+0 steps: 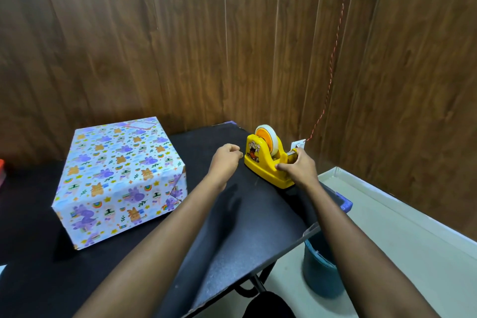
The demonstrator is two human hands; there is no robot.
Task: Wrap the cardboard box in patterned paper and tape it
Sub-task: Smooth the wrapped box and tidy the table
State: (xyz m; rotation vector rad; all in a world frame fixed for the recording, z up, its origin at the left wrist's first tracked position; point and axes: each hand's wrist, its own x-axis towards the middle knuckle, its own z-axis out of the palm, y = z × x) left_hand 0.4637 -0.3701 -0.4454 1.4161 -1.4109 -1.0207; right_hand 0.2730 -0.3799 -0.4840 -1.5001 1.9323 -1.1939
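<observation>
One wrapped box (pixel 121 175), fully covered in patterned paper, sits well to the left of the single yellow tape dispenser (pixel 260 162), which carries one tape roll (pixel 268 141). Two hands are in view. The right hand (pixel 300 166) grips the dispenser's cutter end, thumb on its near side. The left hand (pixel 227 156) hovers just left of the dispenser with its fingers curled; I cannot tell whether it pinches anything. Both things stand on a black table (pixel 232 227). Wood-panelled walls (pixel 180 46) rise behind the dispenser, one red cord (pixel 333 59) hangs beyond it, and one blue bucket (pixel 320 268) stands on the floor below.
</observation>
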